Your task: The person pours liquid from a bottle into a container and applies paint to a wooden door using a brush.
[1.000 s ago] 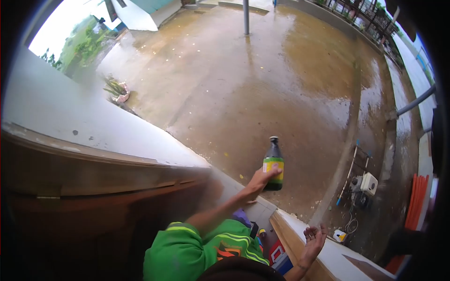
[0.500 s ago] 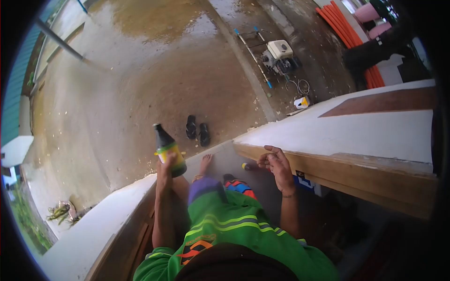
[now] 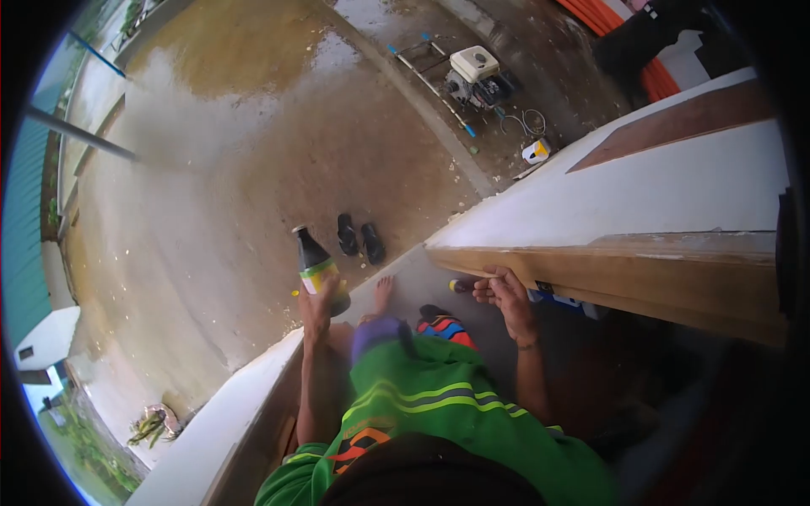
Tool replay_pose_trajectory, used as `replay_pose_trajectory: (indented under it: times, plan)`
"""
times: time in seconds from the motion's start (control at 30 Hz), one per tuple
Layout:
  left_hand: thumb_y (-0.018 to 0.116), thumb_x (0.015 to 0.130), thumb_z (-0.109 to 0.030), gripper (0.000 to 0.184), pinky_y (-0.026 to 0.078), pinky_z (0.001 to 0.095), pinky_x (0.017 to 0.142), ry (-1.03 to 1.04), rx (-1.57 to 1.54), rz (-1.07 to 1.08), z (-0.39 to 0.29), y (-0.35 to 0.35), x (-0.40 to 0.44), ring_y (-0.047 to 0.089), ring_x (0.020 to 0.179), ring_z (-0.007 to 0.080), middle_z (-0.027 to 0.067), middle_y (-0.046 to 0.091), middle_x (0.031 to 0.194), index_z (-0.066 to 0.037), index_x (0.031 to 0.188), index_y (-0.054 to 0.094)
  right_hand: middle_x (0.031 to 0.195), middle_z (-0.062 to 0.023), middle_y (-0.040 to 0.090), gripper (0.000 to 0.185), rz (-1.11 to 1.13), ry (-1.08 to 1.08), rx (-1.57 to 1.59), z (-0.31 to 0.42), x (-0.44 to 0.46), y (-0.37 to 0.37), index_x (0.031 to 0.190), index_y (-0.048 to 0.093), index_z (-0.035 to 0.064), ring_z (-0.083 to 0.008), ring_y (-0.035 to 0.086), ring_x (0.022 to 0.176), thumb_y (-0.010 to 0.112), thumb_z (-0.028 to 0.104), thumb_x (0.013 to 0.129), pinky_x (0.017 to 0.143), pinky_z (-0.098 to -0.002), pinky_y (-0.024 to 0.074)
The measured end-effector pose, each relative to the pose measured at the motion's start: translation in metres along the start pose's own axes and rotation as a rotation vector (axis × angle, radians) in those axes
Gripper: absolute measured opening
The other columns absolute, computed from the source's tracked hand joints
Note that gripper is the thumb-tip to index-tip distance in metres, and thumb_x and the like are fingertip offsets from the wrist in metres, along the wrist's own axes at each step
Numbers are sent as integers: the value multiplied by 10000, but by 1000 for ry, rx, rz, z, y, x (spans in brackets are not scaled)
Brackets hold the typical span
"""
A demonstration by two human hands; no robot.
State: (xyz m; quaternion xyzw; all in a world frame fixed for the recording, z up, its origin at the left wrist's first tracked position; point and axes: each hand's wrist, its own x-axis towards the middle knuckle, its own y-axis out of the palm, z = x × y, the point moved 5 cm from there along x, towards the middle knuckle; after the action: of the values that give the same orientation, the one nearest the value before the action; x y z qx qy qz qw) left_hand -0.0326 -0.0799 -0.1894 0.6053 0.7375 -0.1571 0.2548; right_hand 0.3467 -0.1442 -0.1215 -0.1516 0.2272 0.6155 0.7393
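A dark bottle [image 3: 313, 253] with a yellow, white and green label tilts slightly in my left hand [image 3: 317, 305]. The fingers wrap round its lower half, and its neck points away from me. A small yellow spot [image 3: 295, 293] shows just left of that hand; whether it is held or lies behind, I cannot make out. My right hand [image 3: 509, 305] hovers near the wooden door frame, its fingers curled into a pinch. Whatever those fingertips hold, if anything, is too small to name. Beyond them on the floor lies a dark object with a yellow end [image 3: 460, 286].
Black flip-flops [image 3: 360, 238] rest on the wet concrete past the doorstep. An engine [image 3: 474, 74] on a pipe frame stands outside, near a white-and-yellow container [image 3: 536, 152]. A wooden frame [image 3: 624, 282] and white wall [image 3: 675, 177] border the right side.
The view has turned and shifted a little. My left hand still grips the bottle, now more upright in view and closer to the flip-flops. The right hand's fingers have drawn in slightly.
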Motion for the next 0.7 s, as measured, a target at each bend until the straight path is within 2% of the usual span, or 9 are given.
replay_pose_trajectory:
  times: [0.03, 0.13, 0.2, 0.3, 0.37, 0.43, 0.53, 0.63, 0.7]
  plan:
    - [757, 839, -301, 399, 494, 312, 689, 35, -34, -34, 3, -3, 0, 623, 778, 140, 38, 653, 910, -48, 1115, 618, 1042, -133, 666, 291, -31, 24, -11, -9, -4, -8, 1288, 519, 26, -207, 674, 949, 465, 169, 1040, 866, -353, 545]
    - [744, 854, -295, 409, 483, 305, 695, 43, 147, 53, 11, -19, -6, 616, 798, 133, 41, 647, 932, -44, 1142, 599, 1009, -127, 679, 215, -112, 118, -23, -47, -14, -27, 1180, 542, 42, -209, 689, 902, 481, 189, 1036, 815, -355, 556]
    - [749, 851, -299, 386, 479, 302, 704, 25, 66, 18, 12, -19, -8, 610, 810, 123, 43, 652, 927, -42, 1108, 619, 976, -120, 694, 179, -222, 161, 12, -71, -22, -50, 1101, 550, 51, -206, 703, 842, 495, 206, 1029, 756, -352, 565]
    - [761, 839, -298, 381, 484, 301, 709, -14, 48, -3, 6, -9, -12, 612, 811, 120, 44, 657, 920, -38, 1087, 633, 972, -111, 685, 125, -349, 292, 4, -91, -40, -81, 1024, 512, 89, -220, 698, 867, 488, 211, 1033, 771, -359, 558]
    - [773, 826, -291, 382, 492, 301, 697, -41, 114, -6, 21, -12, -1, 615, 787, 120, 42, 660, 905, -35, 1078, 641, 975, -110, 683, 146, -403, 352, 24, -104, -55, -104, 1047, 511, 89, -226, 697, 877, 481, 232, 1035, 769, -364, 556]
    - [790, 824, -325, 452, 503, 313, 741, -68, 226, 119, 15, 5, 2, 620, 830, 138, 43, 650, 941, -29, 1120, 618, 987, -109, 675, 213, -466, 370, 31, -113, -68, -127, 1093, 519, 86, -230, 696, 876, 464, 285, 1040, 766, -383, 554]
    - [818, 805, -303, 499, 517, 322, 785, -113, 288, 341, 14, 47, 10, 634, 854, 158, 42, 654, 950, -25, 1157, 600, 1074, -138, 655, 299, -761, 94, 100, -101, -84, -151, 1215, 523, 71, -249, 684, 936, 443, 304, 1045, 813, -411, 554]
    - [793, 822, -323, 480, 520, 330, 822, -42, 365, 549, 3, 108, 27, 639, 869, 166, 44, 660, 963, -26, 1149, 606, 1250, -173, 590, 416, -1090, -338, 122, -57, -88, -153, 1369, 460, 37, -280, 608, 1148, 442, 298, 1046, 978, -441, 492]
    - [764, 845, -354, 479, 520, 328, 823, -139, 289, 764, 8, 142, 37, 641, 882, 165, 55, 664, 985, -27, 1156, 603, 1376, -180, 509, 497, -1163, -619, 109, -46, -88, -156, 1446, 388, 12, -294, 503, 1280, 432, 312, 1051, 1085, -449, 391]
